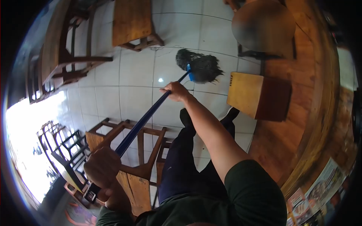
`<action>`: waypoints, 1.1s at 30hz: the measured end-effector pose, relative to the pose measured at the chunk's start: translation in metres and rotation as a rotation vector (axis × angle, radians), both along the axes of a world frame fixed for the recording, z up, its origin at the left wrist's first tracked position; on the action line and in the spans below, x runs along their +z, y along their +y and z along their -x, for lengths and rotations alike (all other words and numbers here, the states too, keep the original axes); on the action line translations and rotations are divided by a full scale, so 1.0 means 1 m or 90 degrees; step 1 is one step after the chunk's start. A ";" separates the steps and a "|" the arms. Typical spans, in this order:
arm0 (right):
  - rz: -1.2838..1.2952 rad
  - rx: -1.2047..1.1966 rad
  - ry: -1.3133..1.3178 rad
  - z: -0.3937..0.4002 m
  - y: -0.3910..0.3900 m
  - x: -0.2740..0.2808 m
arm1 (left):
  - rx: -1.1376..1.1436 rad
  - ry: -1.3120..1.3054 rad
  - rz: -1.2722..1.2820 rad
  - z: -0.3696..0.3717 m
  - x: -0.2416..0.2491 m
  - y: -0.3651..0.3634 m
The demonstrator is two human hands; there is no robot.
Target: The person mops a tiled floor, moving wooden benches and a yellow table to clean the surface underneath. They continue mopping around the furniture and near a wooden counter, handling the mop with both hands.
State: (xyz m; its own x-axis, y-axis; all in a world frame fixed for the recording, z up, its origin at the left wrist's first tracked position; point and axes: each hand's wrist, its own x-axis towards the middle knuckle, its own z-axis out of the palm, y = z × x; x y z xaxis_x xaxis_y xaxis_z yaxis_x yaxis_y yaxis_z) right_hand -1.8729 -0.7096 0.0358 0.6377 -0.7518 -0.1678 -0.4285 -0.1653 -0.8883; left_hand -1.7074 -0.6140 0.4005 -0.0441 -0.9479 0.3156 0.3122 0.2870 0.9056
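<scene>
A mop with a blue handle [141,121] slants across the view, from low at left up to its head on the floor. Its dark grey string head [205,67] is spread over the tiles, with a bright blue connector at the joint. My left hand [102,165] is wrapped round the upper end of the handle; a dark strap with a buckle shows at that wrist. Farther down, near the mop head, my right hand [176,91] grips the same handle with the arm stretched out. My feet stand behind the mop head.
A wooden stool [132,22] stands ahead, and a box-like wooden seat [245,94] sits close on the right by the wooden panel [281,150]. A round-topped stool [264,26] is at upper right. Wooden chairs [141,150] crowd my left side; a table [54,41] is at upper left.
</scene>
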 end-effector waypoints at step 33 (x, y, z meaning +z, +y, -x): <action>0.022 0.272 -0.258 -0.218 0.143 -0.017 | 0.583 -0.318 -0.058 -0.017 -0.009 0.229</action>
